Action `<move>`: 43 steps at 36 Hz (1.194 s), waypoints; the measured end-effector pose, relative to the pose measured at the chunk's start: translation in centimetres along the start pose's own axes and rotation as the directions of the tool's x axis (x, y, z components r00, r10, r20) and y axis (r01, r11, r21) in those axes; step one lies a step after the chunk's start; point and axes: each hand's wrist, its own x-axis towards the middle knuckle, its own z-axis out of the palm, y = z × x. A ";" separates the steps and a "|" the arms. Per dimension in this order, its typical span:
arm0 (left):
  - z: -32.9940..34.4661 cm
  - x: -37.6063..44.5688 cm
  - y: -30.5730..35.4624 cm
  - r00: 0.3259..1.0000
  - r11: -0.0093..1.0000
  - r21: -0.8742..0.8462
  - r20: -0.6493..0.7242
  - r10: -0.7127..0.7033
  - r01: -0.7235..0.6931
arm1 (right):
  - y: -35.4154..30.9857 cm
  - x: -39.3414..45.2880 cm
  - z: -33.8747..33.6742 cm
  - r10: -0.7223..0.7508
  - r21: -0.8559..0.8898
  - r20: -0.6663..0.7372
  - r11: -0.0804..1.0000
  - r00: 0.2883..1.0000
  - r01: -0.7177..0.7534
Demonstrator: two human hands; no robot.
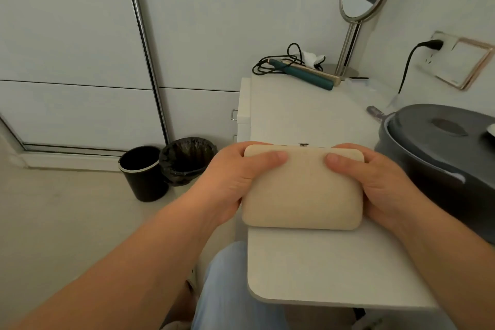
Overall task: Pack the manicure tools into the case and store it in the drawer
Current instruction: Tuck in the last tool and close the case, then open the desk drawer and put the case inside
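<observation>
We are holding the case (302,190) with both hands on the white table (321,270), near its left edge. The case is lying flat and closed, and a small metal clasp (303,144) is showing at its far edge. We judge that it is light and rather stiff, with a cloth-like beige cover that is not slippery, so it should be easy to carry by its two short sides. The tools inside are not visible; we think they could rattle if the case is tipped.

Our left hand (235,177) is grasping the left side, with the thumb pressing on the top and the fingers wrapping around the far corner. Our right hand (375,182) is grasping the right side in the same way, mirrored. Both forearms are reaching forward from below, and the wrists are bending slightly inward.

The drawers (242,115) are standing just beyond the table's left corner, with small metal handles.
</observation>
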 end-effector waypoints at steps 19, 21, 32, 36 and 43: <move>1.2 -1.5 0.9 0.979 0.970 0.160 -0.056 0.196 -0.185 | -1.8 -1.2 0.0 -0.209 -0.120 0.050 0.970 0.977 0.213; 1.2 -1.4 1.4 0.957 0.942 0.182 -0.017 0.289 -0.281 | -2.7 -1.1 0.1 -0.299 -0.257 0.074 0.916 0.951 0.308; 0.2 0.9 -0.9 0.910 0.809 0.453 0.010 0.414 -0.373 | -0.5 -0.3 -0.1 -0.434 -0.683 0.001 0.658 0.901 0.318; 0.5 0.2 -1.8 0.897 0.741 0.551 0.034 0.440 -0.384 | 0.0 -1.1 -0.4 -0.446 -0.779 0.079 0.530 0.891 0.334; 0.4 -1.6 -2.6 0.860 0.412 0.798 0.242 0.450 -0.440 | 1.5 -2.6 -0.7 -0.429 -0.892 0.156 0.326 0.890 0.314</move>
